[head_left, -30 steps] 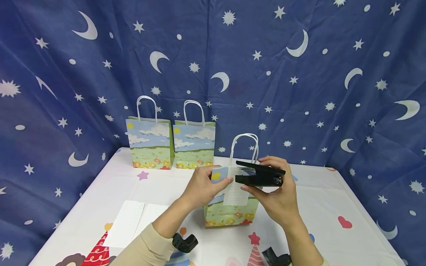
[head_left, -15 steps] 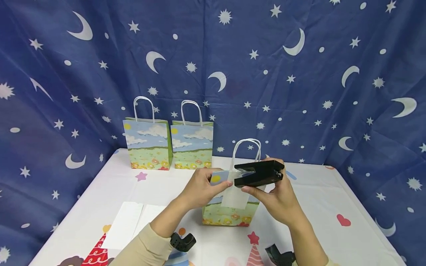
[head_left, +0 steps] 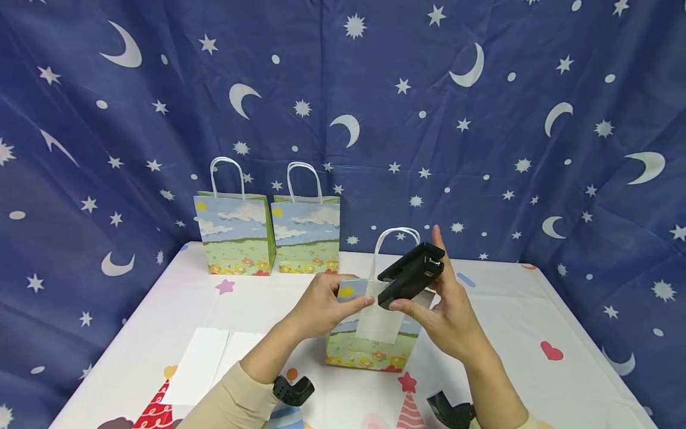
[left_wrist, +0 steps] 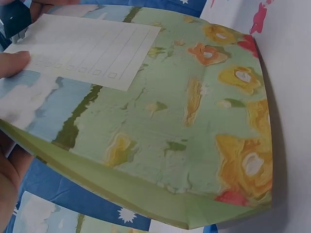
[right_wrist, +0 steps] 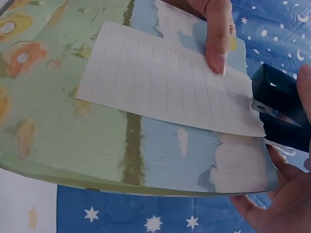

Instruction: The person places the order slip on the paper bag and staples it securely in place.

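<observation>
A small paper gift bag (head_left: 370,354) with a meadow picture and white twisted handles stands tilted on the table in the head view. Against its front, at the top edge, lies a lined slip of paper (right_wrist: 160,80). My left hand (head_left: 321,307) pinches bag and slip together, its thumb on the slip and its fingers behind the bag. In my right hand (head_left: 450,316) is a black stapler (head_left: 412,274), held tilted, with one finger pointing up. The right wrist view shows the stapler (right_wrist: 279,104) at the slip's top edge; whether its jaws touch the paper is unclear.
Two matching gift bags, a left one (head_left: 236,238) and a right one (head_left: 308,238), stand upright at the back. More paper slips (head_left: 195,363) lie at the left on the patterned white tablecloth (head_left: 509,357). A blue starry curtain (head_left: 375,71) hangs behind.
The stapler has swung from nearly level to a steep tilt, and a right-hand finger has straightened upward. My left hand keeps its pinch on the bag and slip.
</observation>
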`<state>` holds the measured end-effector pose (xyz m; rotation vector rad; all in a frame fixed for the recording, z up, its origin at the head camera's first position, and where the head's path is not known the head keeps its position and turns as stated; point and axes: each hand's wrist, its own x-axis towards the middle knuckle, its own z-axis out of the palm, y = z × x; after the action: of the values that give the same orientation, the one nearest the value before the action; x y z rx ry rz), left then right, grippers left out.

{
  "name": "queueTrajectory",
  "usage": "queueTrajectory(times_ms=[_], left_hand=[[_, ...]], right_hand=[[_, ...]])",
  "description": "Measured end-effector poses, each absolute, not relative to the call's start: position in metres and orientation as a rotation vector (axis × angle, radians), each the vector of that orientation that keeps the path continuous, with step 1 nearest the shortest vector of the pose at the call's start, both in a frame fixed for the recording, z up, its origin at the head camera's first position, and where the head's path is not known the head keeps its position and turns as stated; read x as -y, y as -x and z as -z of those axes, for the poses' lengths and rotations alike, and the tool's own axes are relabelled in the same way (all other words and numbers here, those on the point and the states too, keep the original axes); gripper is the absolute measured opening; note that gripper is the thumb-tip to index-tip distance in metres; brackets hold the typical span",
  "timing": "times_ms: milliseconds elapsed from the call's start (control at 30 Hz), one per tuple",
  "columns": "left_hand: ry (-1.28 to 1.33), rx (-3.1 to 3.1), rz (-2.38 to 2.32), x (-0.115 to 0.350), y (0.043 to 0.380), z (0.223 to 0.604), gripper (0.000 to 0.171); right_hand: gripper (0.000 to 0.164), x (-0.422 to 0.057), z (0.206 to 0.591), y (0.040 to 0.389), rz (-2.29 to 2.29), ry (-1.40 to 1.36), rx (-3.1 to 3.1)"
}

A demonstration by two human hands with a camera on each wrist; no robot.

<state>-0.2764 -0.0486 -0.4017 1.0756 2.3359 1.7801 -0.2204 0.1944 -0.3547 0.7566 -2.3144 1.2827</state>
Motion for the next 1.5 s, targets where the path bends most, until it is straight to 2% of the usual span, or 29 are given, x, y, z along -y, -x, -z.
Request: queueTrajectory(times_ms=[100, 167, 333, 467, 733, 1067, 1500], left_hand=[[-1.113, -2.338, -1.778, 0.0480, 0.2763, 0.4028, 0.018], [-1.133, -2.336, -1.784, 0.0475, 0.2757, 0.4029, 0.019], [-1.144, -2.286, -1.812, 0.0458, 0.2732, 0.4027, 0.011], [-1.131, -2.278, -1.811, 0.0449, 0.2714, 0.4027, 0.010], [-1.145, -2.297, -1.763, 0.0441, 0.2700, 0.4026, 0.018], [-1.227, -2.369, -1.705, 0.0435, 0.2711, 0.4039, 0.013], [-1.261, -2.421, -1.665, 0.0437, 0.2736, 0.4036, 0.016]], right_hand=[[0.133, -0.1937, 0.3553, 0.2207, -1.280, -0.723, 2.293], [0.125, -0.1930, 0.3558, 0.2205, -1.284, -0.689, 2.286], [0.078, -0.1915, 0.3561, 0.2200, -1.328, -0.607, 2.277], [0.059, -0.1909, 0.3553, 0.2192, -1.370, -0.559, 2.300], [0.055, -0.1914, 0.3561, 0.2198, -1.395, -0.540, 2.353], [0.054, -0.1922, 0.3591, 0.2228, -1.510, -0.537, 2.379], [0.049, -0.1905, 0.3621, 0.2241, -1.609, -0.589, 2.343]])
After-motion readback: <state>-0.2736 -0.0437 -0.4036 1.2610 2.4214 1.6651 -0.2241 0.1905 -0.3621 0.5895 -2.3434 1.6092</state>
